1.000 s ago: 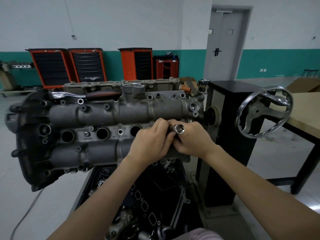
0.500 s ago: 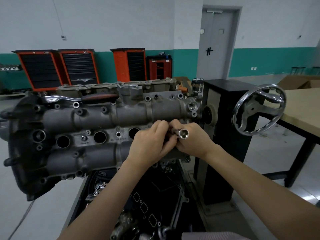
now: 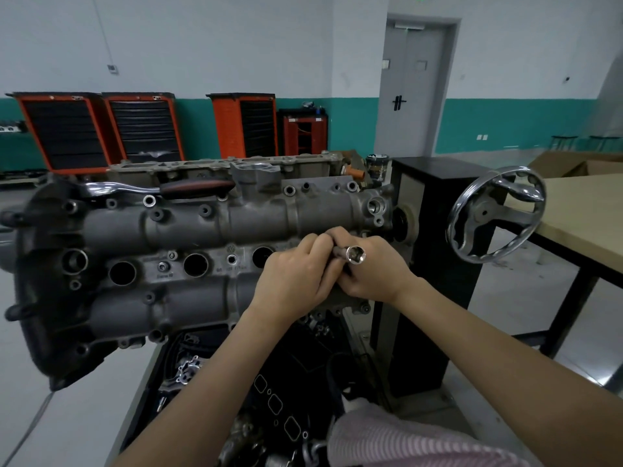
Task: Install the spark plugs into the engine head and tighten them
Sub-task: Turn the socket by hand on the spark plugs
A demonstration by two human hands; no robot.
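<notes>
Both your hands meet over the right end of the engine head (image 3: 188, 251). Your right hand (image 3: 374, 274) curls its fingers round a chrome socket tool (image 3: 354, 255), whose open end points back toward you, and your left hand (image 3: 293, 278) closes over the tool's shaft just beside it, knuckles touching the right hand's. The tool appears to run down into the rightmost plug well, which your hands hide (so whether a spark plug sits under it cannot be told).

Moving outward along the middle row of the head, three plug wells (image 3: 195, 264) stand open and look dark; no plug shows in any of them. By that reckoning you are at the first well of four, seating or hand-turning a plug, with three installs left and the final tightening not yet done.

A ratchet with a dark red grip (image 3: 195, 189) lies on top of the head, untouched. To the right, the stand's chrome handwheel (image 3: 495, 217) sits beside a bench (image 3: 580, 210).
</notes>
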